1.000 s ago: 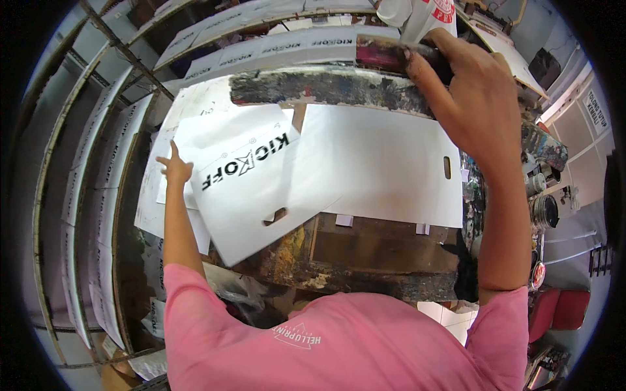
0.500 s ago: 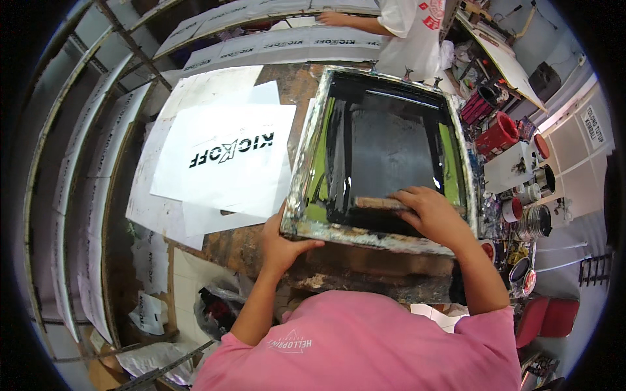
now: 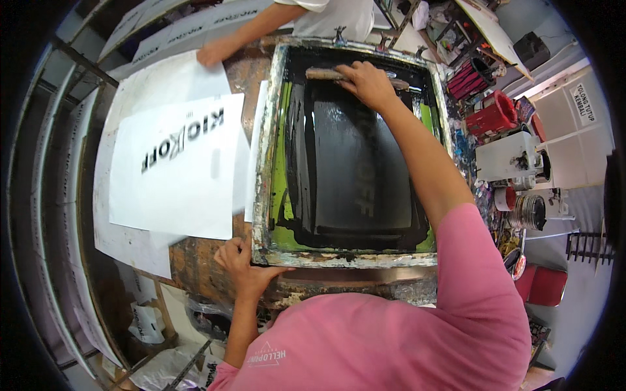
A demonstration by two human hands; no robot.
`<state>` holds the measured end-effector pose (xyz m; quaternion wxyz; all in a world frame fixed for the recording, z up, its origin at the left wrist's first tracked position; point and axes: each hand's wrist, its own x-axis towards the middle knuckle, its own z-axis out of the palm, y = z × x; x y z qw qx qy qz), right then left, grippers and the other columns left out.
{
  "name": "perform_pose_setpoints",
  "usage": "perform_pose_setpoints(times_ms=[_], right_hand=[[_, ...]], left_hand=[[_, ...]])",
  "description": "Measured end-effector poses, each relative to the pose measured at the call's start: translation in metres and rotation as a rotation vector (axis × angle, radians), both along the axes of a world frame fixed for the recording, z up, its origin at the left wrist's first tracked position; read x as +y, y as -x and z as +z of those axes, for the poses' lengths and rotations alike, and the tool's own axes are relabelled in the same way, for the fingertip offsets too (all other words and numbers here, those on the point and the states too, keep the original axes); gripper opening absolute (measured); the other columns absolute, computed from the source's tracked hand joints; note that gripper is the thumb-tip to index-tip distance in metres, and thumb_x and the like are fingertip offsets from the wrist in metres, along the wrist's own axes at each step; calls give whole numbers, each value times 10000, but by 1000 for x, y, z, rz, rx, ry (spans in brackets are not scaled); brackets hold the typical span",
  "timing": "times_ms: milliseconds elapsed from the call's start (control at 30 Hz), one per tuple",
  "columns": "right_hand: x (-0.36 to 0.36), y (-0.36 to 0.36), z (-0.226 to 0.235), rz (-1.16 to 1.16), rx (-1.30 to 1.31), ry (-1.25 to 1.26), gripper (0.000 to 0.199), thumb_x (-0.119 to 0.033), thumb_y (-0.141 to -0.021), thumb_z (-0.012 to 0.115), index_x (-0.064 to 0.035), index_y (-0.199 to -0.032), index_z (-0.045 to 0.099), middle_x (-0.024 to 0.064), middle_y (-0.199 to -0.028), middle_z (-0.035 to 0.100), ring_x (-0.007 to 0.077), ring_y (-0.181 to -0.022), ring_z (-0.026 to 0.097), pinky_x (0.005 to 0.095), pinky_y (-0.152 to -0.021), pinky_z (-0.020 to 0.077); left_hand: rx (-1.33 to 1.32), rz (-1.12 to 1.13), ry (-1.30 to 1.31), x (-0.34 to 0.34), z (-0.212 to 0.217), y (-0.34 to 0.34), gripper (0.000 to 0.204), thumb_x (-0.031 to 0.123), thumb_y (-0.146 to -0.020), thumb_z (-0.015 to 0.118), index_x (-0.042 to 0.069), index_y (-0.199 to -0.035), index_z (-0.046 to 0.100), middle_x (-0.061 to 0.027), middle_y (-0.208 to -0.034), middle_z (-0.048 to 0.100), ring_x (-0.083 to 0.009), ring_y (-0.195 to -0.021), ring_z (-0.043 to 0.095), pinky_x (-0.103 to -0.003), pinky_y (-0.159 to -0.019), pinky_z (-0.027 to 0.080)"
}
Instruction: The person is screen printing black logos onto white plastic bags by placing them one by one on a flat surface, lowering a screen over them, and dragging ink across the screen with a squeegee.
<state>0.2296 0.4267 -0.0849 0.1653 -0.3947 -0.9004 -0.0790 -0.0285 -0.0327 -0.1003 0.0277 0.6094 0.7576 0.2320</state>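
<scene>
A screen printing frame (image 3: pixel 261 171) lies on the worktable, its mesh smeared with black ink and green along the sides. My right hand (image 3: pixel 366 83) is closed around the wooden handle of a squeegee (image 3: pixel 319 74) at the far end of the mesh, its arm stretched across the screen. At the frame's near left corner is my left hand (image 3: pixel 242 264), its fingers bent by the side and its thumb along the front edge. Left of the frame lies a white printed sheet (image 3: pixel 173 189) with black lettering, slightly blurred, on other paper.
Across the table, a co-worker's hand (image 3: pixel 218 51) touches the papers' far edge. Racks (image 3: pixel 85 176) with printed sheets stand left and behind. Ink tubs, including a red bucket (image 3: pixel 492 112), crowd the right side. A red chair (image 3: pixel 541 285) stands at lower right.
My right hand has carried the squeegee from the near end of the screen to the far end. The co-worker's hand has come to the papers. The whole view has shifted.
</scene>
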Motion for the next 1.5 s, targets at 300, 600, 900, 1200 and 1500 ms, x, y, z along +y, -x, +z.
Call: perform_pose_setpoints(times_ms=[300, 600, 900, 1200, 1500], right_hand=[[-150, -8, -4, -2, 58, 27, 375, -366, -889, 813, -149, -1176, 708, 70, -1005, 659, 301, -969, 679, 441, -761, 591], [-340, -37, 30, 41, 50, 257, 535, -310, -812, 869, -86, -1266, 696, 82, -1006, 640, 296, -954, 652, 431, -756, 580], [-352, -40, 54, 7, 70, 372, 372, -362, -916, 780, -78, -1125, 664, 135, -1087, 650, 335, -979, 688, 472, -794, 592], [-382, -21, 168, -136, 167, -55, 375, -382, -895, 760, -100, -1127, 674, 113, -1063, 630, 307, -1058, 608, 616, -1032, 405], [-292, -8, 276, -85, 227, -353, 375, -412, -972, 661, -42, -915, 687, 137, -847, 680, 362, -849, 671, 505, -843, 443]], left_hand=[[-24, -22, 24, -4, -6, 5, 1070, 666, -366, 1001, 51, -1200, 735, -80, -1080, 524, -311, -1084, 493, -493, -988, 336], [-43, -4, -18, -3, 2, -1, 983, 582, -406, 1027, 100, -1221, 762, -73, -1105, 573, -302, -1116, 521, -472, -1006, 351], [-47, 46, -50, -5, 1, -2, 945, 557, -452, 1038, 69, -1217, 772, -86, -1139, 635, -329, -1127, 562, -495, -1040, 369], [-1067, -50, -513, 19, 73, -27, 1089, 222, -775, 1006, 8, -1650, 395, -113, -1424, 622, -188, -1233, 604, -338, -1065, 486], [164, -57, -3, 53, 35, -51, 1149, 714, -908, 709, 78, -1733, 223, -323, -1725, 231, -483, -1601, 227, -717, -1255, 65]])
